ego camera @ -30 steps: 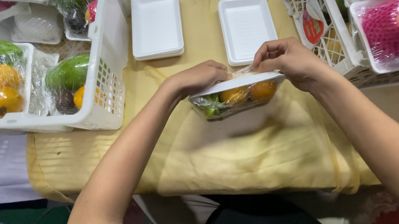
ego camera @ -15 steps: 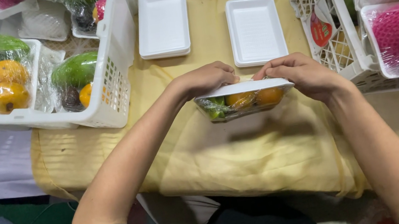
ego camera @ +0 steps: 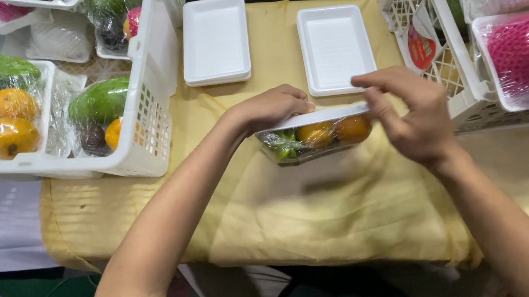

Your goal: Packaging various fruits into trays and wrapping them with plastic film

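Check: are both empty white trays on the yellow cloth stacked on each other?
No, the two empty trays lie side by side, apart, on the cloth.

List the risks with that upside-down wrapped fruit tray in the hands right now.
1. The left hand alone seems to grip the wrapped fruit tray; the right hand looks open at its end, so the tray might tip or drop onto the yellow cloth.
2. The tray is held upside down, so the fruit weighs on the cling film, which could stretch or tear.
3. The empty foam tray lies just behind and could get knocked.
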